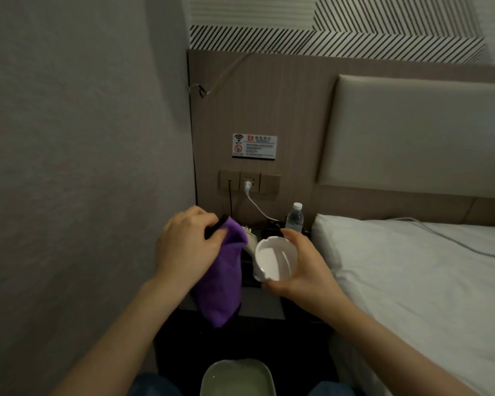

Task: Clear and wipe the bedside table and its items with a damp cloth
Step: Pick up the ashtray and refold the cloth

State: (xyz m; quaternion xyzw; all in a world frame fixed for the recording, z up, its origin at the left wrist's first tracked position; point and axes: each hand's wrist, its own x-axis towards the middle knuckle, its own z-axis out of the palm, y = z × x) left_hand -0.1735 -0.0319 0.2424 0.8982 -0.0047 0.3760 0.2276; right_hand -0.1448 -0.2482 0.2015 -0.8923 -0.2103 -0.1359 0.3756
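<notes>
With the right hand gripping a white ashtray tilted above the bedside surface and the left hand's fingers bunching the purple cloth beside it, item-wiping seems underway; next, the cloth must meet the ashtray's bowl.

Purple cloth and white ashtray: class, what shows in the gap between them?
In the head view, a pale ribbed object, too dim to identify, shows between the purple cloth and white ashtray.
</notes>
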